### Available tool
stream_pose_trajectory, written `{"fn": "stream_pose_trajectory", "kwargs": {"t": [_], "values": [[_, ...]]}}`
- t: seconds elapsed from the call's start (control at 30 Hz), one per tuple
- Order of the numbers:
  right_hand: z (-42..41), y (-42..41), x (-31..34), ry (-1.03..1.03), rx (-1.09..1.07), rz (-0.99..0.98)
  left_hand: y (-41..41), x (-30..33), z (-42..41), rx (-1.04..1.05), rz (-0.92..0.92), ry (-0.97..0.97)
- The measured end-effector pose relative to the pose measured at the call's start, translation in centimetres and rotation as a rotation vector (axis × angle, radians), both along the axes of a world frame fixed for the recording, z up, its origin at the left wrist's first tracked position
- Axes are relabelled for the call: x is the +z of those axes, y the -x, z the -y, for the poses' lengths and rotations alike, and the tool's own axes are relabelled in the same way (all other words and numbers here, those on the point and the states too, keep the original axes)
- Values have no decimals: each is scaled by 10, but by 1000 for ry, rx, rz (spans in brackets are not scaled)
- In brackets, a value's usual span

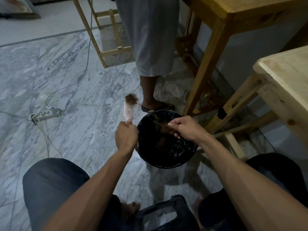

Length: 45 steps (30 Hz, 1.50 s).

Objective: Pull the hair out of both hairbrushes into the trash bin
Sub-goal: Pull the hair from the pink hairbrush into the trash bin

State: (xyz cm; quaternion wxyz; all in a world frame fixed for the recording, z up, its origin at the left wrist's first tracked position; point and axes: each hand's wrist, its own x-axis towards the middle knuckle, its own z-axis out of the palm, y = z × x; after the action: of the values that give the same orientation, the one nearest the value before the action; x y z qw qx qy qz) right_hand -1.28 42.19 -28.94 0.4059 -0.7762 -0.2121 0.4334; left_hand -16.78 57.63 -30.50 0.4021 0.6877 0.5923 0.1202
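My left hand (126,136) grips the handle of a pale pink hairbrush (129,109), held up left of the bin. A brown tuft of hair (131,98) clings to the brush's far end. My right hand (185,129) is over the trash bin (191,151), pinching a clump of brown hair (164,128) with thin strands stretching up and left over the bin's rim. The bin is round and lined with a black bag, standing on the marble floor between my knees and a wooden table leg. Only one hairbrush is in sight.
A person in a light robe and sandal (158,106) stands just behind the bin. Wooden tables (283,84) stand at the right, a wooden frame (115,52) at the back. A power strip (46,113) with cables lies on the floor left. A dark stool (165,214) sits below me.
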Motion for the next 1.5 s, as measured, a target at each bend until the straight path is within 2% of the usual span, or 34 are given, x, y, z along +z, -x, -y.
{"fn": "stream_pose_trajectory", "kwargs": {"t": [0.17, 0.37, 0.47, 0.57, 0.67, 0.8, 0.93, 1.03, 1.13, 1.2, 1.33, 1.4, 1.5], "values": [[8, -9, -1, 118, 9, 93, 1, 1, -7, 42, 35, 9], [-11, -1, 8, 286, 145, 91, -3, 11, 24, -252, 63, -151], [-22, 1, 9, 75, 52, 52, -5, 12, 34, -355, 55, -252], [-25, -3, 9, -152, -19, -156, -7, 13, 39, -407, 55, -301], [-24, -1, 13, -230, -39, -236, -8, 14, 38, -405, 50, -316], [-15, -3, 6, -260, -156, -104, -6, 9, 25, -339, -19, -285], [1, -10, 8, -302, -189, -94, 0, 3, 18, -203, -92, -149], [10, -15, 5, -331, -210, -103, 5, 0, 11, -39, -73, -11], [17, -17, -4, -312, -250, -102, 8, -1, 8, 4, -38, 17], [19, -14, -6, -225, -210, -78, 7, 1, 9, -2, -1, -3], [8, -3, -6, 177, 81, 34, 2, 11, 22, -132, 60, -103], [-3, 2, -2, 149, 17, 6, 0, 13, 28, -210, 82, -166], [-16, 2, 11, -70, -209, -101, -2, 14, 34, -309, 94, -263]]}}
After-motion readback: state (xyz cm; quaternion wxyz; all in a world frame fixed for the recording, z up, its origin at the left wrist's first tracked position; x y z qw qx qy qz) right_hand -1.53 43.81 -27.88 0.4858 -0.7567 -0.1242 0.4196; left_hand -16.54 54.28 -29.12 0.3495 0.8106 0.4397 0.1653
